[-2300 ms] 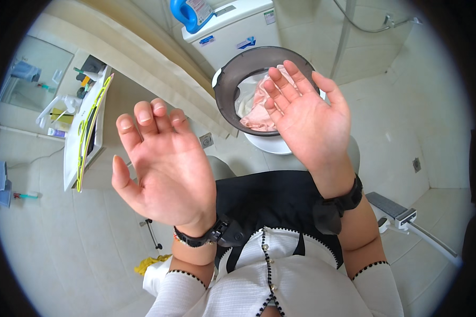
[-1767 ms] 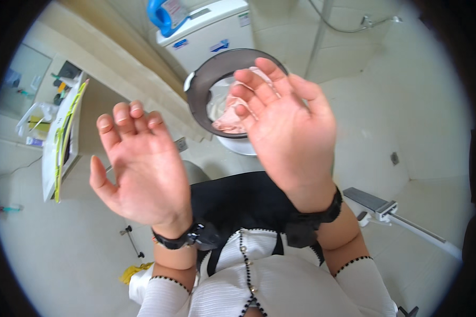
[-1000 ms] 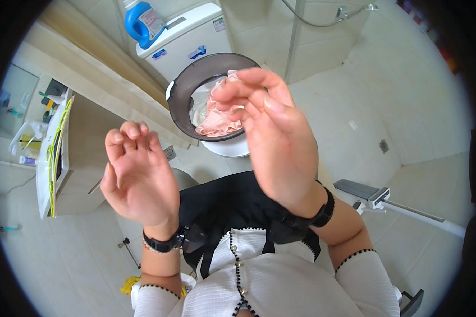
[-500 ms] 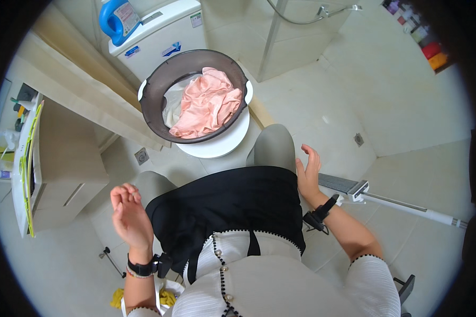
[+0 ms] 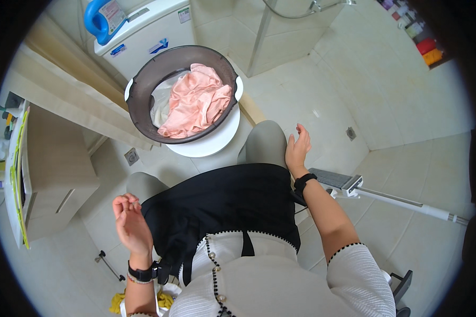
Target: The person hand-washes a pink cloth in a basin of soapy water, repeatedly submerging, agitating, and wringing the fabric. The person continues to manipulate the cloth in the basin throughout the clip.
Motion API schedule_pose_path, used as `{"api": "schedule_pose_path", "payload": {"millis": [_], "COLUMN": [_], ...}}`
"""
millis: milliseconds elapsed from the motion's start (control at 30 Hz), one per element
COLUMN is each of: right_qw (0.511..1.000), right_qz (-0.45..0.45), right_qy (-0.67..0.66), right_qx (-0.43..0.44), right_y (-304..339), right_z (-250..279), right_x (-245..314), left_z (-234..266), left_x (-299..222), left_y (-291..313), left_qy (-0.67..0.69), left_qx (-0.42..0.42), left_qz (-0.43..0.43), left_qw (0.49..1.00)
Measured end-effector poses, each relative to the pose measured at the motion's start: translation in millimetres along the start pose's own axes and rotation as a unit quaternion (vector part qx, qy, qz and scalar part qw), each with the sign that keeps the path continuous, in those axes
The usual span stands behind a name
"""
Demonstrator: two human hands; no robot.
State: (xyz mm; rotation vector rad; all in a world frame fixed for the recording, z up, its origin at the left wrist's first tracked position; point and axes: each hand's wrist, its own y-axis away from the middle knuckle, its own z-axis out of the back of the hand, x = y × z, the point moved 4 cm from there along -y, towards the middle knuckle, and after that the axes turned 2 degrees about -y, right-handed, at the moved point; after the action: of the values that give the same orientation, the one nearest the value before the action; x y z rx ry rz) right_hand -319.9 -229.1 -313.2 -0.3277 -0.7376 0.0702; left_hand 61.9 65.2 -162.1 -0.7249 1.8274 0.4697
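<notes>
My left hand is raised palm up to the left of my lap, fingers loosely curled but apart, with nothing in it. Beside my right knee, my right hand is empty, its fingers stretched forward. Beyond my knees a dark translucent basin with white handles rests on the white toilet lid. Inside it a crumpled pink satiny cloth partly covers a whitish cloth. Both hands are well apart from the basin.
A blue bottle stands on the toilet tank. To the left are a beige curtain and a cabinet. A flat mop leans at the right. A bag with yellow cloth sits at lower left.
The view has shifted slightly, so the basin and toilet appear farther left. My right hand has moved a little forward and its forearm has straightened. My left hand keeps its raised pose.
</notes>
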Motion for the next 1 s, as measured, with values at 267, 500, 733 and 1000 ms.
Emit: {"api": "schedule_pose_path", "payload": {"millis": [267,500,733,1000], "right_qw": [0.995,0.977,0.98,0.953], "right_qz": [0.003,-0.035,0.115,0.237], "right_qy": [-0.097,-0.206,-0.161,-0.115], "right_qx": [-0.037,-0.034,0.01,0.148], "right_y": [-20.3,-11.5,-5.6,42.6], "right_z": [-13.0,-2.0,1.2,26.2], "right_x": [-5.3,11.7,64.9,100.2], "left_z": [-7.4,-0.5,-5.1,-2.0], "left_x": [8.1,8.0,10.5,1.4], "left_y": [-3.0,-1.9,-6.8,-10.0], "left_qy": [-0.004,-0.009,-0.008,-0.027], "left_qx": [0.007,0.005,-0.013,-0.016], "left_qz": [0.007,-0.001,0.001,-0.027], "left_qw": [1.0,1.0,1.0,0.999]}}
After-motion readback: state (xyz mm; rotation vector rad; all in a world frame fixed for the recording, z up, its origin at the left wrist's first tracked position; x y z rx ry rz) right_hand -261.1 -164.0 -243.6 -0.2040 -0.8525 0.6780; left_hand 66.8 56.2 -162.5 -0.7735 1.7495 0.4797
